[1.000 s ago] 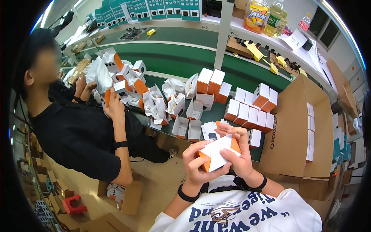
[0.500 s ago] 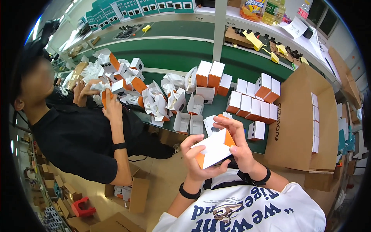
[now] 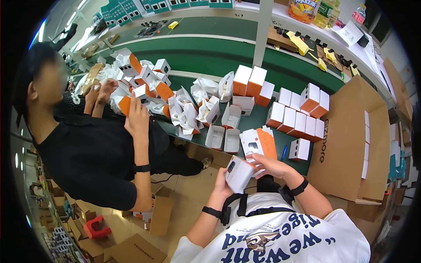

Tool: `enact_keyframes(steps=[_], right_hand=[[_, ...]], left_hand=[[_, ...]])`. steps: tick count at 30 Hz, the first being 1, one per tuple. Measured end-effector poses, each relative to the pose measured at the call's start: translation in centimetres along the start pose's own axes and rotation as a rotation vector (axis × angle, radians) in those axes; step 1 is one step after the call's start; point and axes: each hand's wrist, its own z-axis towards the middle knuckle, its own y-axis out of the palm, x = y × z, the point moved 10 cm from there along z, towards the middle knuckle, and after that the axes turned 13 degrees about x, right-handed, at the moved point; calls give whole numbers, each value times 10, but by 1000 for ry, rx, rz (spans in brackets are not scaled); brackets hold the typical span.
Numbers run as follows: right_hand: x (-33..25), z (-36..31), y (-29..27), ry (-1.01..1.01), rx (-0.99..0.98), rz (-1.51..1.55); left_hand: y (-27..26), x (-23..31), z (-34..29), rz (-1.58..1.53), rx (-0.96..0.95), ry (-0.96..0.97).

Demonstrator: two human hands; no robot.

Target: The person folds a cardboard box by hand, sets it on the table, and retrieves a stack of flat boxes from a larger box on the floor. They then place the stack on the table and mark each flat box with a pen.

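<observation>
In front of my body I hold a small white box (image 3: 240,174), tilted, with a dark product picture on the side turned up. My left hand (image 3: 222,183) is closed round its left side. My right hand (image 3: 274,167) is at the box's right end, fingers stretched out and apart; whether they touch it is hard to make out. Just beyond, flat white-and-orange cartons (image 3: 266,144) lie on the green table (image 3: 199,136). A single closed white box (image 3: 299,149) stands to their right, with a blue pen (image 3: 284,152) between.
Open white boxes (image 3: 215,136) stand left of the flat cartons. Closed white-and-orange boxes (image 3: 289,119) stand in rows behind. A large cardboard carton (image 3: 340,144) is at the right. On the left, a co-worker (image 3: 83,153) in black handles an orange-sided box (image 3: 125,105) by a heap of boxes and wrapping.
The box has been turned, bringing its pictured side up and the orange ends out of sight. My right hand has loosened from it. The co-worker's hands have moved apart.
</observation>
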Motion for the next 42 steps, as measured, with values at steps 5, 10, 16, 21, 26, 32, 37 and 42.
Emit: enact_keyframes(steps=[5,10,16,21,26,32,37,42], right_hand=[[-3,22,-23,-97,146,-398],[24,74,-95,-350,565,-851],[33,102,-97,-89,731,-996],[34,99,-107,-60,912,-1087],[29,95,-110,-83,924,-1025],[19,90,-130,-158,1015,-860],[24,95,-150,-433,978,-631],[9,51,-157,-525,864,-388]], left_hand=[[-61,26,-1,-515,-139,-146],[-87,115,63,-629,-74,78],[-93,169,111,-735,-20,-66],[-81,168,107,-657,-98,-73],[-106,151,114,-561,85,-60],[-91,129,145,-464,-5,-19],[-90,109,156,-505,284,-48],[-122,103,155,-497,424,18]])
